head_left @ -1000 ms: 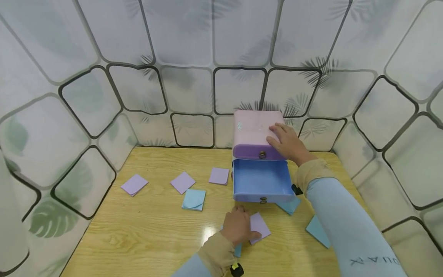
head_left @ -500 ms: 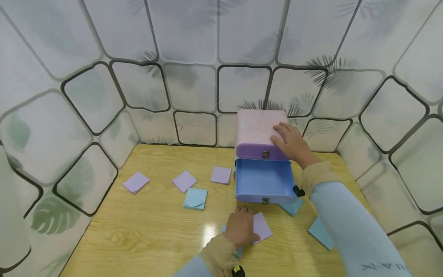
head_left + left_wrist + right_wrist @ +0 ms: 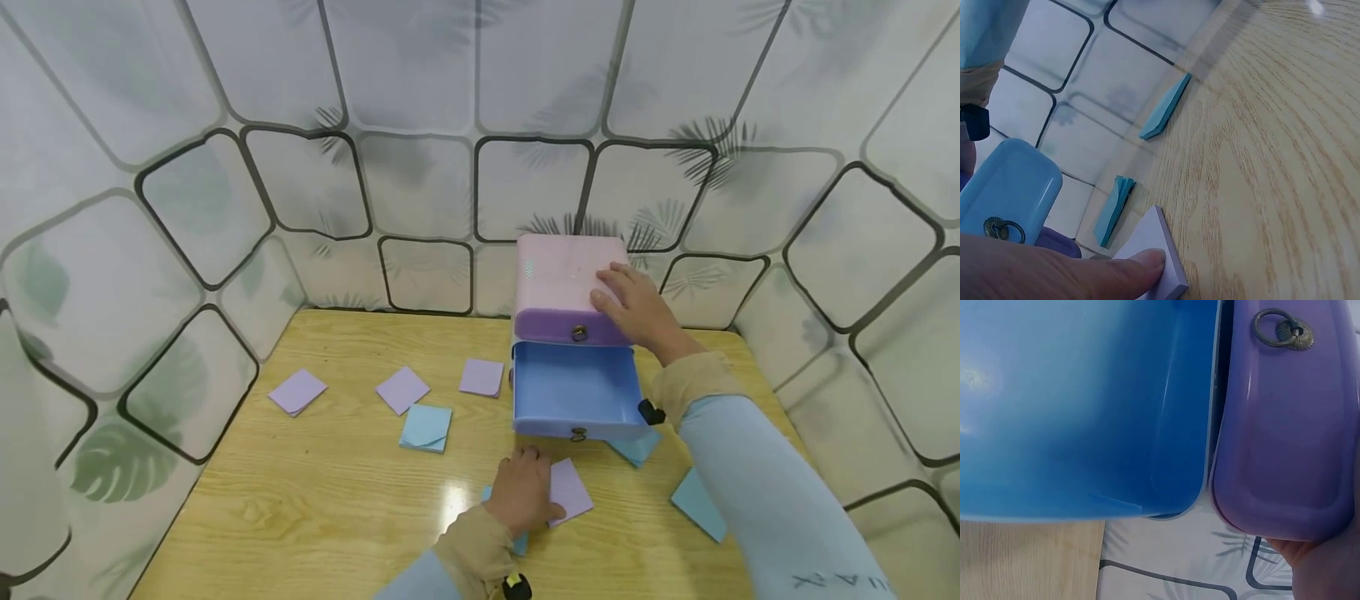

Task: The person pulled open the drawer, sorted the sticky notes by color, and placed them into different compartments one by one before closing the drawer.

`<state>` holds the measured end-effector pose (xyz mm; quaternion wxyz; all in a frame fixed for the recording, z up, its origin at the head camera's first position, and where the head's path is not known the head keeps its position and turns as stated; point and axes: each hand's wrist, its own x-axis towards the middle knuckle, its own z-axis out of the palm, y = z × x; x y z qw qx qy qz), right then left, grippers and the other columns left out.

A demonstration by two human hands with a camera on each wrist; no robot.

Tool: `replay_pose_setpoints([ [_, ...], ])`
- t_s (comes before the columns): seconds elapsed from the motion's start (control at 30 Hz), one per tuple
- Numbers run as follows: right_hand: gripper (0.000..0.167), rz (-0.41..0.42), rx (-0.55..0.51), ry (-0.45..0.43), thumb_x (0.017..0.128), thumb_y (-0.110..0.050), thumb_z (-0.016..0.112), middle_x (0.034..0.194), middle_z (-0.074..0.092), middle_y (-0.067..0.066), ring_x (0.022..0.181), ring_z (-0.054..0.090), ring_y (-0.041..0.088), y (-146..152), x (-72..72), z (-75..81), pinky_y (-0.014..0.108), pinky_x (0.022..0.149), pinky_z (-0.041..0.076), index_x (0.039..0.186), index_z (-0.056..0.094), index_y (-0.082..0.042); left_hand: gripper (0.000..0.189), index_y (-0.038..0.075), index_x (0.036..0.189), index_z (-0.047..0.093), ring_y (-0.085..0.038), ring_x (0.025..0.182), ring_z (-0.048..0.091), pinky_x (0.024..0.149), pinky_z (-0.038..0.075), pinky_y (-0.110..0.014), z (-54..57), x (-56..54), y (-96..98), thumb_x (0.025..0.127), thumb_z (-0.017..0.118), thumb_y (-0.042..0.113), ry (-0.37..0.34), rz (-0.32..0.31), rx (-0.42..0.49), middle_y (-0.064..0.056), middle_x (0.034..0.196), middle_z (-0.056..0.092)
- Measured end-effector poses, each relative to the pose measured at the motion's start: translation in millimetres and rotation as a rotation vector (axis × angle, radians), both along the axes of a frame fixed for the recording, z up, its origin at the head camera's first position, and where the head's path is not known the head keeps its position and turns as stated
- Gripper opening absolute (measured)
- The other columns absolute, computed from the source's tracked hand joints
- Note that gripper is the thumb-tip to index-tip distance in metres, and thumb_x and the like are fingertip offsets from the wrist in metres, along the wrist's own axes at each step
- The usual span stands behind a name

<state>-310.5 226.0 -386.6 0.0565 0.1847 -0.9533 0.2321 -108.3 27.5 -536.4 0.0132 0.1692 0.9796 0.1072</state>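
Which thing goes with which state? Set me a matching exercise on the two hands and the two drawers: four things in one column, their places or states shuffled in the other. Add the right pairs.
Things
1. Left hand
2. Blue drawer
3. Right hand
4. Purple drawer

Places and states
A. Closed, directly beneath the pink top
B. Has its thumb on a purple paper pad
C. Pulled out, its inside showing
D. Rests on the pink top

Right pairs: 1-B, 2-C, 3-D, 4-A
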Motion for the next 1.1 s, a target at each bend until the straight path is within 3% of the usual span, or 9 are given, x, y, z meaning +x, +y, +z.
replay_pose_setpoints([
  [0.23, 0.066, 0.001, -0.101, -0.032, 0.099, -0.054, 0.038, 0.157, 0.022, 0.014, 0.144, 0.015, 0.037, 11, 7.4, 3.4, 0.061, 0.11, 0.015, 0.146, 0.039, -0.007, 0.07, 0.007, 0.11, 0.066, -0.02, 0.095, 0.056, 0.076, 0.048, -0.037, 5.4, -1.5, 2.7, 0.063, 0.084, 0.055, -0.026, 0.001, 0.017, -0.005, 0.102, 0.06],
  [0.33, 0.063, 0.002, -0.177, -0.004, 0.1, -0.049, 0.04, 0.157, 0.021, 0.014, 0.143, 0.015, 0.036, 20, 15.6, 3.8, 0.062, 0.109, 0.017, 0.146, 0.038, -0.006, 0.069, 0.007, 0.109, 0.066, -0.02, 0.095, 0.055, 0.076, 0.048, -0.037, 6.4, -1.7, 3.5, 0.063, 0.085, 0.054, -0.031, 0.0, 0.018, -0.005, 0.102, 0.06],
  [0.57, 0.048, -0.037, -0.437, 0.214, 0.099, -0.027, 0.053, 0.146, 0.037, 0.017, 0.129, 0.038, 0.036, 40, 49.5, -1.1, 0.059, 0.095, 0.038, 0.14, 0.044, -0.003, 0.072, 0.006, 0.11, 0.063, -0.022, 0.098, 0.056, 0.075, 0.049, -0.038, 6.1, -2.8, 4.1, 0.062, 0.086, 0.054, -0.03, -0.002, 0.012, -0.007, 0.106, 0.06],
  [0.67, 0.038, -0.059, -0.503, 0.353, 0.096, -0.017, 0.059, 0.134, 0.051, 0.014, 0.125, 0.046, 0.021, 47, 68.6, -6.1, 0.039, 0.097, 0.045, 0.13, 0.055, -0.002, 0.073, 0.006, 0.111, 0.063, -0.022, 0.099, 0.056, 0.076, 0.049, -0.038, 5.3, -4.0, 5.6, 0.062, 0.085, 0.055, -0.033, 0.001, 0.003, -0.007, 0.107, 0.06],
  [0.77, 0.022, -0.043, -0.527, 0.515, 0.091, -0.006, 0.063, 0.109, 0.065, 0.012, 0.102, 0.056, 0.004, 52, 86.6, -14.3, 0.018, 0.083, 0.046, 0.111, 0.067, 0.0, 0.074, 0.006, 0.111, 0.064, -0.022, 0.1, 0.056, 0.077, 0.049, -0.039, 4.0, -4.9, 6.9, 0.061, 0.085, 0.056, -0.037, 0.007, -0.008, -0.007, 0.107, 0.06],
  [0.83, 0.014, -0.026, -0.511, 0.589, 0.088, -0.002, 0.064, 0.094, 0.069, 0.011, 0.088, 0.057, -0.004, 56, 97.2, -22.3, 0.014, 0.075, 0.044, 0.1, 0.071, 0.0, 0.073, 0.006, 0.11, 0.065, -0.022, 0.1, 0.056, 0.077, 0.049, -0.039, 2.9, -5.6, 7.5, 0.062, 0.084, 0.057, -0.041, 0.009, -0.012, -0.007, 0.107, 0.06],
  [0.93, 0.009, -0.011, -0.46, 0.588, 0.087, -0.002, 0.066, 0.084, 0.069, 0.008, 0.08, 0.055, -0.007, 61, 110.0, -35.3, 0.013, 0.07, 0.044, 0.094, 0.073, -0.002, 0.072, 0.005, 0.109, 0.066, -0.022, 0.099, 0.056, 0.076, 0.048, -0.039, 1.6, -6.4, 7.4, 0.062, 0.084, 0.057, -0.041, 0.01, -0.005, -0.007, 0.106, 0.06],
  [1.1, 0.012, 0.023, -0.408, 0.5, 0.085, 0.0, 0.068, 0.084, 0.068, 0.005, 0.079, 0.056, -0.003, 67, 125.5, -56.7, 0.011, 0.067, 0.045, 0.096, 0.072, -0.003, 0.071, 0.004, 0.109, 0.065, -0.021, 0.095, 0.054, 0.074, 0.048, -0.038, 0.5, -7.3, 6.1, 0.061, 0.086, 0.053, -0.032, 0.016, 0.041, -0.008, 0.105, 0.059],
])
